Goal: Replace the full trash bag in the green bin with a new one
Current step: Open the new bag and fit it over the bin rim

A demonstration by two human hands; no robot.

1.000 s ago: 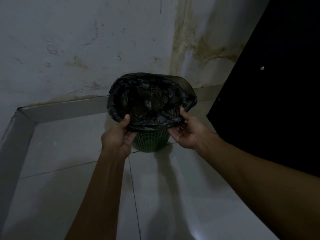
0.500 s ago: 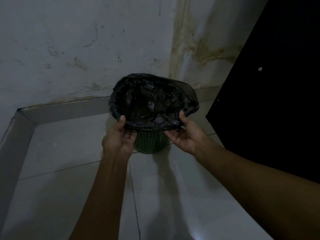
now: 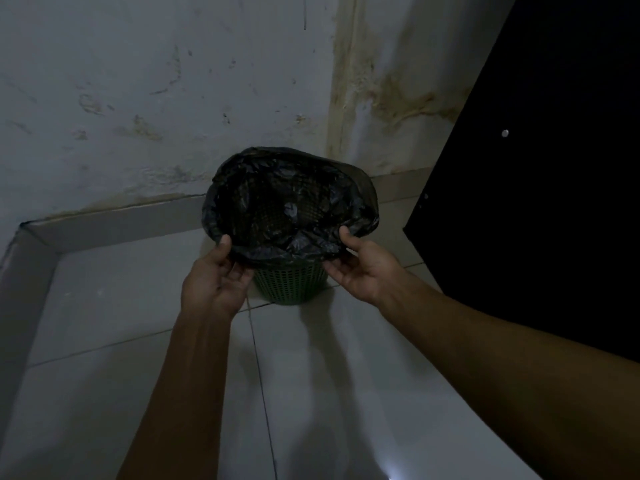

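stained corner wall [image 3: 173, 98] behind green bin [image 3: 291, 284]; black door [image 3: 554, 168] close right.

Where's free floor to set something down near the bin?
Bare tile left of the green bin, out to the skirting, and in front between the forearms. Crowded at the near rim: left hand and right hand grip the black bag.

I saw the bin [image 3: 291, 285] boxed in behind by the wall [image 3: 173, 98], dark panel [image 3: 554, 168] close at right; floor [image 3: 104, 323] lay open left and front.
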